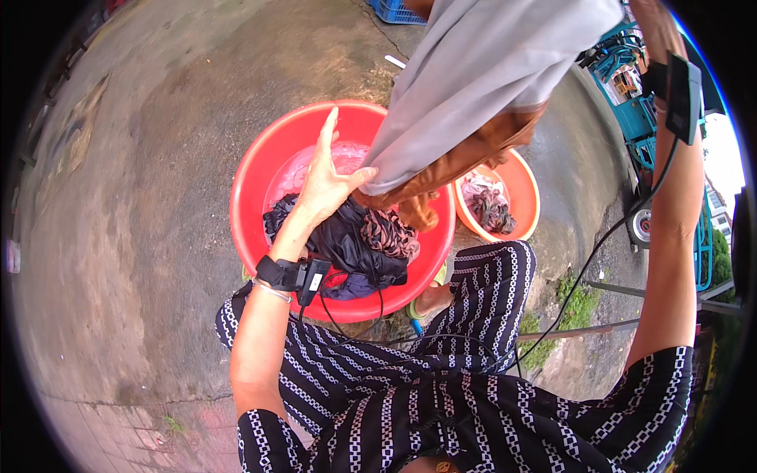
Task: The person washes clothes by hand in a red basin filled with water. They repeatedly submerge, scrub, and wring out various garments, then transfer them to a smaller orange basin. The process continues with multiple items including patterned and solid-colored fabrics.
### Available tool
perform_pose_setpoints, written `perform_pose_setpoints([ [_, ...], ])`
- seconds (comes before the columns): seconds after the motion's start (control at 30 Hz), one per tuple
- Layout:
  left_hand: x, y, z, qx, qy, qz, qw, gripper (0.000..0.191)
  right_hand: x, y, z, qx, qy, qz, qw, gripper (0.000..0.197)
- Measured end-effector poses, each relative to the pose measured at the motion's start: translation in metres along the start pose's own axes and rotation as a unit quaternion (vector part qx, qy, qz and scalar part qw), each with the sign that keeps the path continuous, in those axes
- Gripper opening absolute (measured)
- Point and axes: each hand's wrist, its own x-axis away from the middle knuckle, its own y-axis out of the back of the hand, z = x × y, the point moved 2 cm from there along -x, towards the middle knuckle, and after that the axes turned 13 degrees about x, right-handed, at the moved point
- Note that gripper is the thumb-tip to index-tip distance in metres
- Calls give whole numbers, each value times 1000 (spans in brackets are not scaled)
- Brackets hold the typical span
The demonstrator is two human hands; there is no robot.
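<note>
A long grey and brown cloth (485, 77) hangs slanting over a large red plastic basin (248, 189). My right hand (656, 32) is raised at the cloth's upper end, near the picture's rim; its grip is not clear. Low over the basin, my left hand (331, 183) has its fingers spread and points away from me, the thumb at the cloth's lower edge; whether it holds the cloth cannot be told. Inside the basin, dark wet clothes (343, 239) and a bunched patterned cloth (387, 233) lie beside some sudsy water.
A smaller orange basin (529, 207) with crumpled cloths (491, 204) stands to the right. Beyond are a blue plastic crate (399, 10) and a teal vehicle (636, 124). Black cables (597, 242) run from both wrists. My knees flank the red basin.
</note>
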Motion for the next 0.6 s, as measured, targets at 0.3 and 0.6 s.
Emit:
perform_pose_setpoints([
  [0.3, 57, 37, 132, -72, 460, -167, 869, 42, -48, 190, -70, 36, 6, -337, 941, 35],
  [0.6, 33, 16, 152, 427, 289, -308, 800, 49, 50, 145, -156, 156, -244, -65, 955, 36],
])
